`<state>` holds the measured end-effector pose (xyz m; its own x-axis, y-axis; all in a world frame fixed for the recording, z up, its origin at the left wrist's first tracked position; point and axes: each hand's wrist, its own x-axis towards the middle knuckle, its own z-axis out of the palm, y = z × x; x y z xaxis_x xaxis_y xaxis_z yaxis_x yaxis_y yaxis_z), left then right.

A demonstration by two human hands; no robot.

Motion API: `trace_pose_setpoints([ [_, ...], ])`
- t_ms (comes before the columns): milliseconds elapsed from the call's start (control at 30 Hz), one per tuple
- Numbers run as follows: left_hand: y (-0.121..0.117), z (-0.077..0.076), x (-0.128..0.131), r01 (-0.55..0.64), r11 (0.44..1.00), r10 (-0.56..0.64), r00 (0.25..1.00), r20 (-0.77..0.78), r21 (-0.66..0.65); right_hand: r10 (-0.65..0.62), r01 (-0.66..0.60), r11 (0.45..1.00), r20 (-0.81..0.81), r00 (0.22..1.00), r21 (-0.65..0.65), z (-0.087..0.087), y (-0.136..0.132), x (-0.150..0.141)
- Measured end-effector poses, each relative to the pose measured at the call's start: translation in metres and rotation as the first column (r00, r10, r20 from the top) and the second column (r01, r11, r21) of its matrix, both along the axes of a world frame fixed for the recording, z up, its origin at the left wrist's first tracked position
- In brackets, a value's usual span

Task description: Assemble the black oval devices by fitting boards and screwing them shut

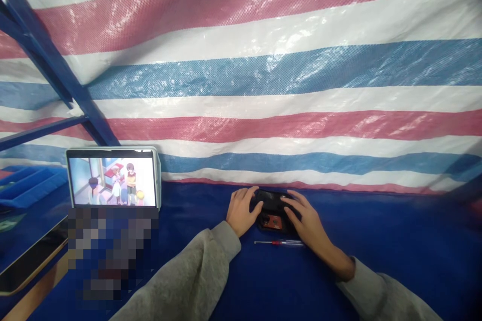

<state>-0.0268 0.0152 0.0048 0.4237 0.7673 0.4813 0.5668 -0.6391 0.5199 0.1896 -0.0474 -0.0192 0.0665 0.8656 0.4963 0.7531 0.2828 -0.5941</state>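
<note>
A small black plastic device (270, 201) lies on the blue table between my hands. Its near part is open and shows a reddish board (276, 222) with a dark round part at its left. My left hand (242, 210) grips the device's left edge, thumb on its top face. From the right, my right hand (306, 218) holds the other side, with fingers along the far edge and over the top. Just in front of the device lies a thin screwdriver (280, 243) with a red and clear handle, its right end close to my right wrist.
To the left a tablet (113, 178) stands upright playing a cartoon. A phone-like dark slab (35, 253) is at the lower left, beside a pixelated patch. Blue trays (30, 188) sit behind it. A striped plastic sheet (282, 125) hangs behind the table, with blue metal bars (68, 75) at left.
</note>
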Motion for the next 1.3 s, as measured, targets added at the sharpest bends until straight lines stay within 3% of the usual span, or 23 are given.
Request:
trace_pose_setpoints([
  [100,-0.009,0.008,0.000,0.102,0.987,-0.098,0.994,-0.036,0.122,0.004,-0.004,1.000,0.001,1.000,0.001,0.000,0.000,0.000],
  [200,-0.013,0.010,0.000,0.235,0.959,-0.221,0.970,-0.102,0.160,0.004,-0.004,1.000,-0.008,1.000,0.013,0.001,0.000,-0.001],
  [467,-0.010,0.006,-0.001,0.332,0.925,-0.306,0.939,-0.156,0.185,-0.039,0.040,0.997,-0.020,0.999,0.063,0.007,-0.004,-0.003],
  [567,-0.009,0.008,0.000,0.314,0.926,-0.295,0.948,-0.119,0.209,-0.040,0.042,0.992,-0.023,0.999,0.120,0.014,-0.009,-0.006],
  [733,-0.006,0.012,0.009,0.216,0.946,-0.219,0.976,-0.017,0.242,0.057,-0.062,0.984,0.036,0.998,0.165,0.019,-0.014,-0.012],
  [1100,-0.007,0.007,0.014,0.218,0.934,-0.247,0.966,0.072,0.282,0.038,-0.044,0.980,0.033,0.999,0.193,0.016,-0.012,-0.012],
  [1300,-0.007,0.008,0.012,0.284,0.925,-0.316,0.944,0.095,0.253,-0.014,0.017,0.982,-0.013,1.000,0.190,0.019,-0.012,-0.013],
])
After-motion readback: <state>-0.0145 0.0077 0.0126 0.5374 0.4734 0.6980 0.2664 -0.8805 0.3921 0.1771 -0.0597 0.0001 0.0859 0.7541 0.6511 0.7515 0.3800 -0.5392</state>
